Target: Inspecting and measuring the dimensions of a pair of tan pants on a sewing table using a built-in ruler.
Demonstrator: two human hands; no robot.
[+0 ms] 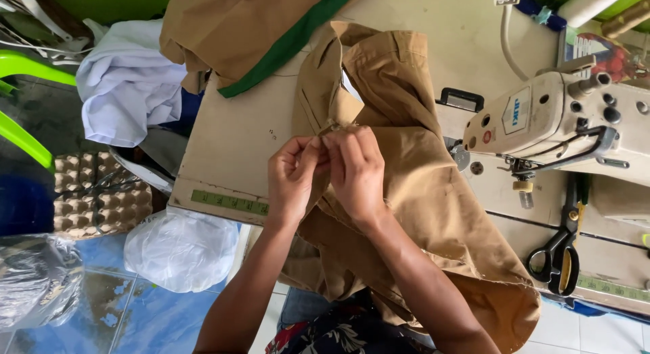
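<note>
Brown garment (420,184) lies draped over the near edge of the table (237,134), spilling down toward the person's lap. Both hands meet at a fold near its collar: the left hand (292,178) and the right hand (355,170) each have their fingers pressed together, pinching a small bit of the cloth between them.

At the right stands a cream sewing machine (562,117), with black-handled scissors (560,249) lying on the table just near of it. A green measuring strip (229,203) runs along the table's near left edge. Another brown cloth with a green band (271,35) is heaped at the far side.

Left of the table, a white garment (128,83) hangs over something, an egg tray (98,198) sits lower down, and clear plastic bags (179,249) rest on the blue tiled floor (135,313). A lime-green chair (27,76) shows at the far left.
</note>
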